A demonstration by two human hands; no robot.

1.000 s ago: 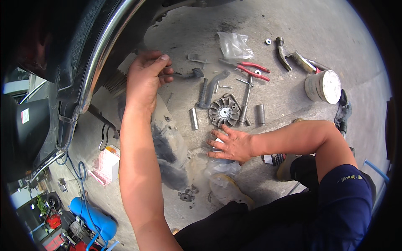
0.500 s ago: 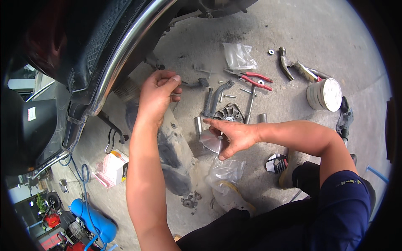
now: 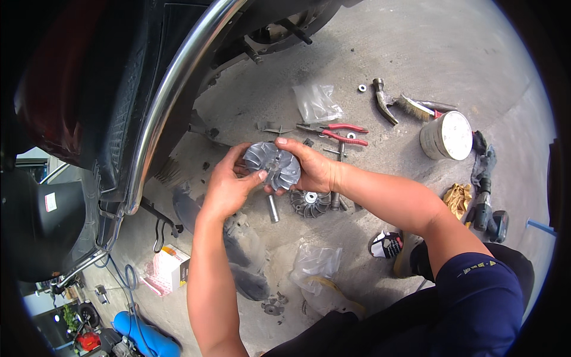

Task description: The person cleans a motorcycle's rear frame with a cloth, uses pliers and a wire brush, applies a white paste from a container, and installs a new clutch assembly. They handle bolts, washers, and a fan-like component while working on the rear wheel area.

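A silvery finned variator pulley face [image 3: 288, 169] is held between my two hands, its blades turned up toward me. My left hand [image 3: 229, 185] grips its left edge, the thumb pressed on the blades. At its right edge my right hand [image 3: 314, 166] is closed, thumb on the upper rim and fingers underneath. Just below the hands, a short metal sleeve [image 3: 273, 209] lies on the concrete. A second, darker finned disc [image 3: 310, 203] sits beside it, next to a T-handle wrench [image 3: 336, 199] that my right wrist partly covers.
Red-handled pliers [image 3: 348, 127], a clear plastic bag [image 3: 318, 104], a claw hammer [image 3: 383, 101] and a wire brush [image 3: 414, 107] lie beyond my hands. At right stand a white tub [image 3: 447, 135] and a cordless drill [image 3: 483, 205]. A scooter's chrome rail [image 3: 172, 77] rises at left.
My right hand has lifted the pulley face off the ground and turned its finned side up. My left hand has moved right and down to take hold of it too.
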